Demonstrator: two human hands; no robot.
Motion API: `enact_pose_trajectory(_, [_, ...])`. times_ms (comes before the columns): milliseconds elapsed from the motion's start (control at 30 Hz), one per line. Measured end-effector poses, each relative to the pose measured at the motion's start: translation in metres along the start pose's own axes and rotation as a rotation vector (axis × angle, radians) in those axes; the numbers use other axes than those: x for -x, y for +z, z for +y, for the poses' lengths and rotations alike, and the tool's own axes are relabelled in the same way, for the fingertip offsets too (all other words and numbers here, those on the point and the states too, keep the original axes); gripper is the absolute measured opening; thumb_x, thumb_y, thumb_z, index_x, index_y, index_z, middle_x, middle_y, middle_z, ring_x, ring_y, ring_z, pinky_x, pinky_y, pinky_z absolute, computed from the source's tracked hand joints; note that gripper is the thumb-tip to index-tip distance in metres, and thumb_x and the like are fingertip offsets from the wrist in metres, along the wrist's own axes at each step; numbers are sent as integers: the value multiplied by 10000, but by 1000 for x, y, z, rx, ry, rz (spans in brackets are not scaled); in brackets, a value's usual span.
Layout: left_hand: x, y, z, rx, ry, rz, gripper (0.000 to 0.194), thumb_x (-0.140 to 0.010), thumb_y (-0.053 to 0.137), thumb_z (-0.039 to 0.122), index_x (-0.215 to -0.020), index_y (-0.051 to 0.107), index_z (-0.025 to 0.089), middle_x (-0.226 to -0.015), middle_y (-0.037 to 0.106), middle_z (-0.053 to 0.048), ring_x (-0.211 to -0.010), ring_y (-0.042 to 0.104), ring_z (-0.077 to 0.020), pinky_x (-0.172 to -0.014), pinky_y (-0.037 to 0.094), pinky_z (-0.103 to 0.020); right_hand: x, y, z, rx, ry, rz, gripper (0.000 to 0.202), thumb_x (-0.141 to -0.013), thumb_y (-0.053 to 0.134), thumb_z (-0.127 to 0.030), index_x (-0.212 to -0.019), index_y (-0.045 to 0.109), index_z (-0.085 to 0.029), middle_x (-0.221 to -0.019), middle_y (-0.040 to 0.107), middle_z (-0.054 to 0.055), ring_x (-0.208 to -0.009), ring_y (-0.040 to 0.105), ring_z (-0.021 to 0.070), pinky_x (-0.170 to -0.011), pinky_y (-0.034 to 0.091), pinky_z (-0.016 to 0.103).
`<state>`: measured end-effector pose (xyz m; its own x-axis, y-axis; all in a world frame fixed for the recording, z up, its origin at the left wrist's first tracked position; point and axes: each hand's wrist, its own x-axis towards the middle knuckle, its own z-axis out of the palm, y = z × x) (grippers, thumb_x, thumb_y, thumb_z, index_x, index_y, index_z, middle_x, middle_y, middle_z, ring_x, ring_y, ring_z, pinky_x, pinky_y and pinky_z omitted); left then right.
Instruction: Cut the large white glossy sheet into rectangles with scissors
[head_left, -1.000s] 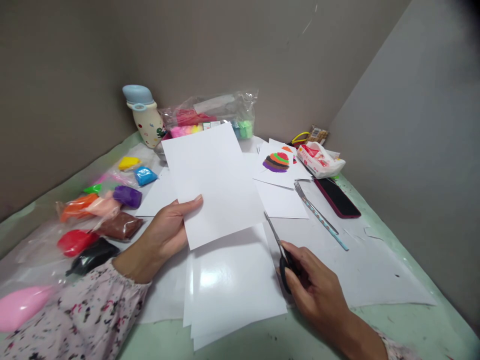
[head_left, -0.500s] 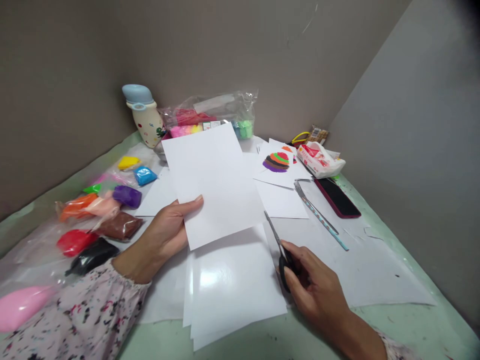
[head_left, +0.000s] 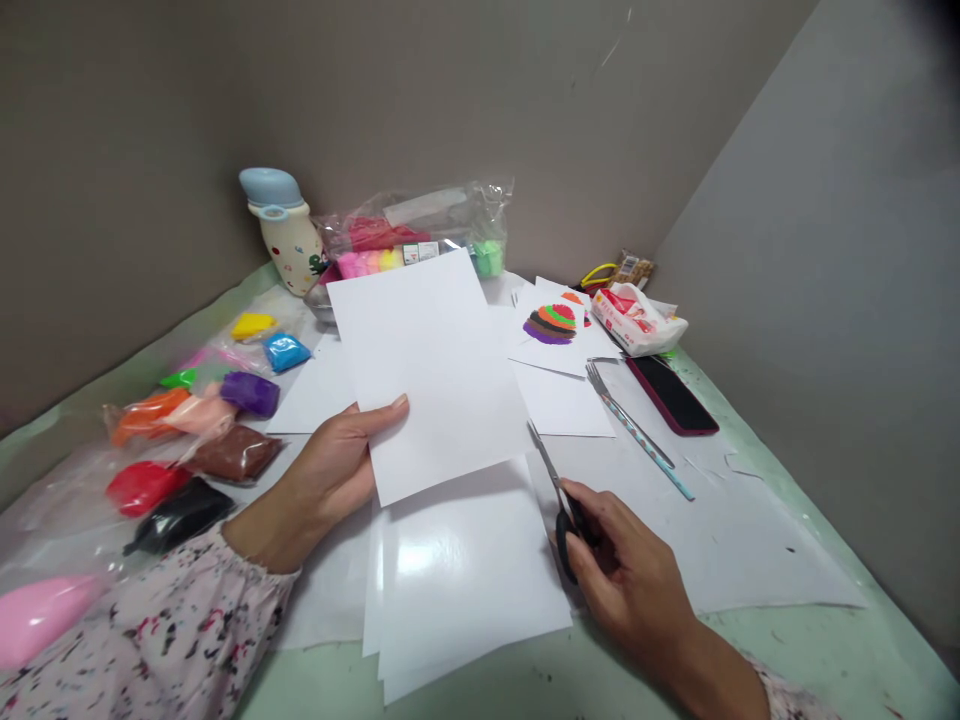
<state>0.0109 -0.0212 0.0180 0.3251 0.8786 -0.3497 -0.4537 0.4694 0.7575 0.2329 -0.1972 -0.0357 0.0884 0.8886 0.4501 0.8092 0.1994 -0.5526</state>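
My left hand (head_left: 349, 450) grips a blank white sheet of paper (head_left: 435, 370) by its lower left edge, thumb on top and fingers beneath. The sheet is raised and tilted above the table. In my right hand (head_left: 619, 560) is a pair of scissors (head_left: 551, 470) with black handles, its blades close together and pointing up toward the lower right corner of the sheet. Whether the tips touch the paper I cannot tell. Below lies a loose stack of glossy white sheets (head_left: 472, 590).
Bagged coloured clay (head_left: 240, 450) lies on the left. A bottle (head_left: 289, 235) and a clear bag (head_left: 450, 210) stand at the back. To the right are a painted card (head_left: 551, 325), a fork (head_left: 626, 415), a phone (head_left: 673, 395) and a tissue pack (head_left: 637, 320).
The held sheet has dipped very slightly. Both hands keep their grip, and the view has shifted a little.
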Motion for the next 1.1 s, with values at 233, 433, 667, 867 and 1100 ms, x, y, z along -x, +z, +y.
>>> enact_pose_trajectory(233, [0,1,0,-10,-1,0,452,-820,602,-15,-1246,647,127,-1044,780,-133,-996,744,-308,-892,624,-436,2,0,1,5,0,-5,392,-934,496,-194,-1324,533,-178,-829,637,35,-617,601,151,-546,522,251])
enact_pose_trajectory(433, [-1,-3,0,-24,-1,-20,404,-814,642,14,-1210,664,89,-1036,779,-158,-997,743,-326,-878,632,-429,2,1,2,11,-11,11,380,-936,490,-196,-1312,541,-174,-843,653,48,-639,625,162,-551,529,258])
enact_pose_trajectory(667, [0,-1,0,-22,1,-4,441,-826,627,6,-1256,643,102,-1059,775,-159,-1003,743,-321,-893,626,-431,2,1,2,7,-6,9,379,-935,487,-186,-1309,545,-184,-813,641,33,-610,600,154,-542,521,254])
enact_pose_trajectory(867, [0,-1,-1,-10,-3,-11,482,-819,640,2,-1284,638,129,-1062,778,-149,-991,746,-320,-876,633,-427,1,1,1,4,2,4,374,-925,507,-192,-1295,557,-172,-828,648,37,-604,588,145,-550,529,248])
enact_pose_trajectory(1100, [0,-2,-3,-19,-13,-42,470,-807,646,-11,-1262,650,107,-1053,780,-154,-961,754,-316,-817,651,-396,-2,1,-1,10,10,12,384,-920,506,-190,-1301,553,-169,-808,627,25,-582,573,137,-526,517,239])
